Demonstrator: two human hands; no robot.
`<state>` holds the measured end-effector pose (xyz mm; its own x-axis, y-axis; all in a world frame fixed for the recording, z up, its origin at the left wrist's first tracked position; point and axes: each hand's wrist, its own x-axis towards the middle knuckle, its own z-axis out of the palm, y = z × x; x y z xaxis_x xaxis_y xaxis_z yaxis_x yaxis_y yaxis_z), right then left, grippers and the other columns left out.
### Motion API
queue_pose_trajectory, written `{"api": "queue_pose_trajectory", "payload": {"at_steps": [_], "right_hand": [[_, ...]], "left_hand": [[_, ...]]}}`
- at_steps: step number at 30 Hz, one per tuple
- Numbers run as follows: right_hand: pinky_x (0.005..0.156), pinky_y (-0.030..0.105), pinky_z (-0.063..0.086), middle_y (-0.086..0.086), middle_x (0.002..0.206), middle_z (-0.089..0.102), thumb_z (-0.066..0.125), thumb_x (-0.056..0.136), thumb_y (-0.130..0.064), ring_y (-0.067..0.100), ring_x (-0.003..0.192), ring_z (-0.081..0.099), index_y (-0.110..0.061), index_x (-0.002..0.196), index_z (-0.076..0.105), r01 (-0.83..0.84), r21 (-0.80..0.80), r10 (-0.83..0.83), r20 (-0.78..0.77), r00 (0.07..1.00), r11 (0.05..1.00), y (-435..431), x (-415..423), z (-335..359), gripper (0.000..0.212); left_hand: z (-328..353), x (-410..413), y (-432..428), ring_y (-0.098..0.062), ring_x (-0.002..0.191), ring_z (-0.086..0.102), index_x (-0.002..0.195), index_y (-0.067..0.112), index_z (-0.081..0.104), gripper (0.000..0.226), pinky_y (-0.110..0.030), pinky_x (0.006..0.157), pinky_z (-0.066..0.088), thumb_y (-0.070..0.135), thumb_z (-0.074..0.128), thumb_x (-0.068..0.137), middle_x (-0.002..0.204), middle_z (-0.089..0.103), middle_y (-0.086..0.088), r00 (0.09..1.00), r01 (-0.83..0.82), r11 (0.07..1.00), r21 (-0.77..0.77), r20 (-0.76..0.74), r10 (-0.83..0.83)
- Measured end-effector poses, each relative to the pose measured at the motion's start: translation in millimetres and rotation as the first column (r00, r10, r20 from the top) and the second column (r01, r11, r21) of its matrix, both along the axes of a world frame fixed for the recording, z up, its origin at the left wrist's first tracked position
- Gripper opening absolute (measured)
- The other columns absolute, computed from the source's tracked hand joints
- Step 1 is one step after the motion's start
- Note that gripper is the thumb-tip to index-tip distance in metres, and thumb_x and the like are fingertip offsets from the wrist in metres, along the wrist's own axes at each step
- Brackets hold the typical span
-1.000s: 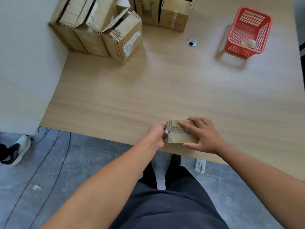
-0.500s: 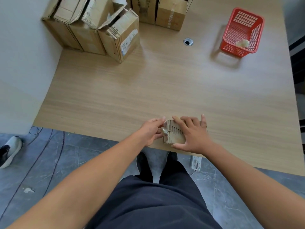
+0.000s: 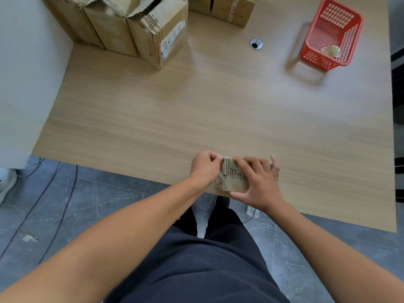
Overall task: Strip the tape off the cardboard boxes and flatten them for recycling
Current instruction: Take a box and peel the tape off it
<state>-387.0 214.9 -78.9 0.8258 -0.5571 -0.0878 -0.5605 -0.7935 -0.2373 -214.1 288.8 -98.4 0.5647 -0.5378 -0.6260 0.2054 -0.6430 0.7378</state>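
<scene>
The box (image 3: 232, 181) is small, brown and worn. Its top face is scuffed, with a row of dark torn ridges, and its left end is crumpled. It sits at the near edge of the table (image 3: 218, 106), right in front of the person. The right hand (image 3: 260, 183) clamps it, fingers spread over the top and thumb hooked along the near side. The left hand (image 3: 205, 167) is curled tight, its fingertips pinching at the box's far left corner.

The table is pale wood grain with a round cable hole (image 3: 256, 44) toward the back. A red basket (image 3: 347, 38) stands at the far right with a pale wad (image 3: 330, 50) in it. More boxes (image 3: 135, 25) lean together in the far left corner, against a white wall (image 3: 26, 62). Below, the floor (image 3: 109, 204) is grey marbled tile with thin cables (image 3: 54, 193) running across it.

I can't make out whether the left fingertips have tape or just cardboard between them. The right side of the box is covered by the hand. The stacked boxes are cut off at the top, and a shoe (image 3: 6, 182) pokes in at the left edge.
</scene>
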Motion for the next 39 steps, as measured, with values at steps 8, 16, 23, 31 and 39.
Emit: {"api": "queue_pose_trajectory", "payload": {"at_steps": [8, 16, 23, 31, 39], "right_hand": [[0.12, 0.064, 0.009, -0.002, 0.125, 0.055, 0.061, 0.059, -0.079, 0.027, 0.121, 0.049, -0.032, 0.148, 0.05, 0.033, 0.045, -0.032, -0.01, 0.999, 0.998, -6.9, 4.9, -3.4, 0.101], [0.121, 0.063, 0.007, -0.005, 0.129, 0.051, 0.056, 0.062, -0.083, 0.024, 0.125, 0.044, -0.04, 0.153, 0.041, 0.115, 0.059, -0.111, -0.06, 0.992, 0.992, -2.5, 6.8, -0.7, 0.102], [0.121, 0.061, 0.004, -0.007, 0.143, 0.044, 0.046, 0.065, -0.089, 0.024, 0.134, 0.038, -0.042, 0.158, 0.027, 0.143, 0.06, -0.134, -0.133, 0.982, 0.988, 0.0, 13.3, 1.9, 0.106], [0.121, 0.063, -0.008, -0.007, 0.156, 0.022, 0.048, 0.072, -0.08, 0.024, 0.145, 0.024, -0.04, 0.163, 0.004, 0.016, 0.16, 0.018, -0.211, 0.977, 0.987, -11.2, 1.5, 10.7, 0.11], [0.122, 0.067, 0.004, 0.005, 0.157, 0.042, 0.05, 0.079, -0.079, 0.031, 0.148, 0.034, -0.038, 0.155, 0.04, -0.043, 0.079, 0.048, -0.053, 0.997, 0.996, -6.8, -11.4, 5.4, 0.087]], "left_hand": [[-5.5, -9.4, -9.9, -0.01, 0.068, 0.066, 0.071, 0.018, 0.072, 0.032, -0.02, 0.06, 0.05, 0.023, 0.06, 0.1, 0.07, 0.072, 0.008, 0.985, -0.112, 0.993, 0.049, -0.127, 0.117], [-3.5, -15.4, 9.4, -0.021, 0.066, 0.056, 0.074, 0.018, 0.057, 0.029, -0.029, 0.056, 0.046, 0.012, 0.047, 0.1, 0.073, 0.062, -0.001, 0.915, -0.331, 0.922, 0.203, -0.171, 0.366], [-5.6, -4.3, 53.1, -0.021, 0.112, 0.067, 0.105, 0.021, 0.062, 0.011, -0.036, 0.096, 0.057, 0.012, 0.056, 0.103, 0.125, 0.067, -0.009, 0.957, -0.034, 0.911, -0.411, -0.276, -0.089], [-0.6, 18.3, 57.5, -0.013, 0.119, 0.062, 0.144, 0.034, 0.052, 0.051, -0.038, 0.106, 0.05, 0.015, 0.064, 0.098, 0.131, 0.065, 0.004, 0.876, 0.421, 0.842, -0.339, -0.088, -0.473], [-13.6, 19.1, 56.9, 0.009, 0.086, 0.059, 0.107, 0.017, 0.074, 0.014, -0.019, 0.083, 0.049, 0.017, 0.072, 0.093, 0.094, 0.063, 0.021, 0.819, 0.561, 0.785, -0.263, 0.316, -0.479]]}}
